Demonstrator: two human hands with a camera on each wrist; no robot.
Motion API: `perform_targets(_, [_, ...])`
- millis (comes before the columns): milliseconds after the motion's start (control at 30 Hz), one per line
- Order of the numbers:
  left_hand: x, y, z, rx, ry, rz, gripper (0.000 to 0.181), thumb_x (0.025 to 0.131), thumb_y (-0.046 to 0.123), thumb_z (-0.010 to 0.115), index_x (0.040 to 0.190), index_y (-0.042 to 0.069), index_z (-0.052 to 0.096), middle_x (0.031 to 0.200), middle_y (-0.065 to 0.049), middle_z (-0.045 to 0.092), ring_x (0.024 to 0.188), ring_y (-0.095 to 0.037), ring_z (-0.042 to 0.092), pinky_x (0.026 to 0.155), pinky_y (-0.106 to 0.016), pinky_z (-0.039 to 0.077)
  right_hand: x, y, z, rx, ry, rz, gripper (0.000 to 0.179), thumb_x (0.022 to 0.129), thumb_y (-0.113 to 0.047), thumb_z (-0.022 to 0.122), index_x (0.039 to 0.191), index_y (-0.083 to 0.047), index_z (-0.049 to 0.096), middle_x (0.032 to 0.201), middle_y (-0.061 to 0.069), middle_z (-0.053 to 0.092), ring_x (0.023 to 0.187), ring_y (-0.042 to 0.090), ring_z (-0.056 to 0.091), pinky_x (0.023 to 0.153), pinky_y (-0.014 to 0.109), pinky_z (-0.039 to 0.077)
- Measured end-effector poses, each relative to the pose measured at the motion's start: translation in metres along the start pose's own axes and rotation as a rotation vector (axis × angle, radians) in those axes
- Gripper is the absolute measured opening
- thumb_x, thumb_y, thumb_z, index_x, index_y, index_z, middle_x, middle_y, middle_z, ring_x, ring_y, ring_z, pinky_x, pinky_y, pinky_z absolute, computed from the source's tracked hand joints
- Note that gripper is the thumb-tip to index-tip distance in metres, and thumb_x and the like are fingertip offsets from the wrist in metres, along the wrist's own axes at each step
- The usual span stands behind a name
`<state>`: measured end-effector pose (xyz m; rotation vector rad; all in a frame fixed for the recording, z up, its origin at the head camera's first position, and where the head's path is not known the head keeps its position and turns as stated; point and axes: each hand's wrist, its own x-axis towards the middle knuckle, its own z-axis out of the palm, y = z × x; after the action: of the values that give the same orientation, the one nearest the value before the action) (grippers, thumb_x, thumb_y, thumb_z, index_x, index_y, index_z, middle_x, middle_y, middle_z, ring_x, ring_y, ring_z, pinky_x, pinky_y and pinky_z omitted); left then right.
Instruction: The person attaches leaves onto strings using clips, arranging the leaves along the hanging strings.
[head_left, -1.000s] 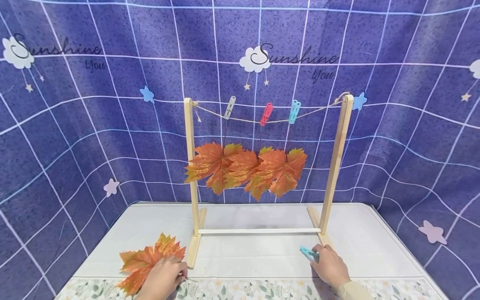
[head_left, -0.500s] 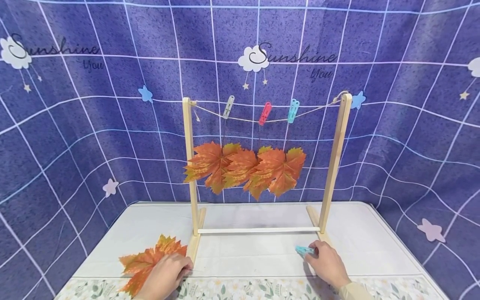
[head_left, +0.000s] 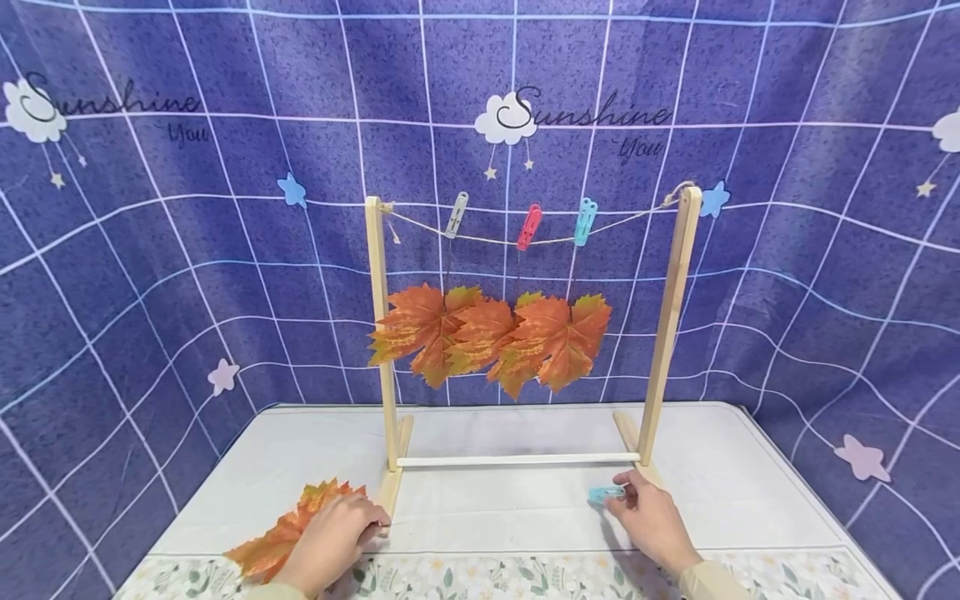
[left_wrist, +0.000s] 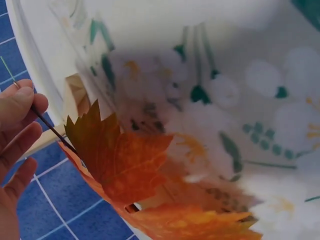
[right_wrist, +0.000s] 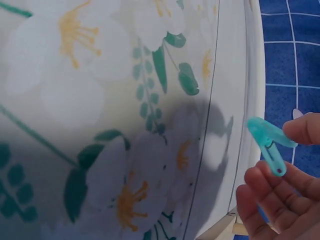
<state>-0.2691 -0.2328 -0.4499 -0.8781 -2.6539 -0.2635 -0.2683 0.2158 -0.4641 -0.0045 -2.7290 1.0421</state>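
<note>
Low at the left in the head view, my left hand (head_left: 333,533) holds an orange maple leaf (head_left: 273,542). The left wrist view shows thumb and fingertip pinching its thin dark stem (left_wrist: 46,121), with the leaf blade hanging away from the palm. On the right, my right hand (head_left: 656,521) pinches a turquoise clothespin (right_wrist: 266,140) between thumb and fingers, just above the table. Three similar leaves (head_left: 566,333) hang overlapping from a string (head_left: 483,239), clipped by a grey clothespin (head_left: 457,215), a pink clothespin (head_left: 529,227) and a light-blue clothespin (head_left: 586,221).
A wooden stand with a left post (head_left: 379,317) and a right post (head_left: 670,333) carries the string. A white crossbar (head_left: 517,461) joins its feet. The white table (head_left: 510,517) has a floral cloth (head_left: 480,575) along its front. A blue gridded curtain (head_left: 750,275) surrounds everything.
My left hand has moved slightly right and up, and its leaf has tilted to a narrower outline. My right hand has shifted a little up and left with the clothespin, which has turned nearly level.
</note>
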Motion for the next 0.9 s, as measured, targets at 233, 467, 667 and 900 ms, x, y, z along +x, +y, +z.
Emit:
perform_targets(233, [0.009,0.004,-0.010,0.020,0.064,-0.032,0.022,0.077,-0.001,0.084,0.081,0.019,0.075,0.081,0.014,0.070,0.082,-0.013,0.068,0.086,-0.050,0.053,0.004,-0.004,-0.004,0.013,0.058,-0.056,0.029,0.084,-0.016,0.078,0.109,-0.003,0.067,0.090,0.000,0.068,0.080,0.015,0.062,0.073,0.036,0.050])
perform_targets(467, [0.023,0.011,-0.025,0.026,0.061,-0.050,0.016,0.078,0.006,0.085,0.082,0.019,0.076,0.078,0.013,0.072,0.074,-0.009,0.068,0.074,-0.044,0.053,0.006,-0.014,-0.012,0.102,0.105,-0.120,0.032,0.085,-0.015,0.081,0.113,-0.003,0.072,0.089,-0.002,0.071,0.084,0.020,0.067,0.069,0.030,0.049])
perform_targets(667, [0.033,0.017,-0.037,-0.054,0.030,-0.091,0.010,0.083,0.013,0.083,0.084,0.020,0.077,0.080,0.013,0.073,0.068,-0.003,0.062,0.069,-0.033,0.050,0.012,-0.022,-0.017,0.157,0.112,-0.140,0.035,0.083,-0.012,0.084,0.114,-0.004,0.069,0.091,-0.002,0.072,0.089,0.021,0.067,0.068,0.025,0.052])
perform_targets(900, [0.039,0.025,-0.048,-0.188,-0.012,-0.210,0.005,0.088,0.022,0.079,0.085,0.024,0.075,0.081,0.013,0.071,0.065,0.002,0.054,0.059,-0.026,0.044,0.019,-0.036,-0.032,0.156,0.111,-0.184,0.030,0.082,-0.009,0.084,0.109,-0.006,0.072,0.091,0.001,0.074,0.087,0.021,0.069,0.069,0.026,0.054])
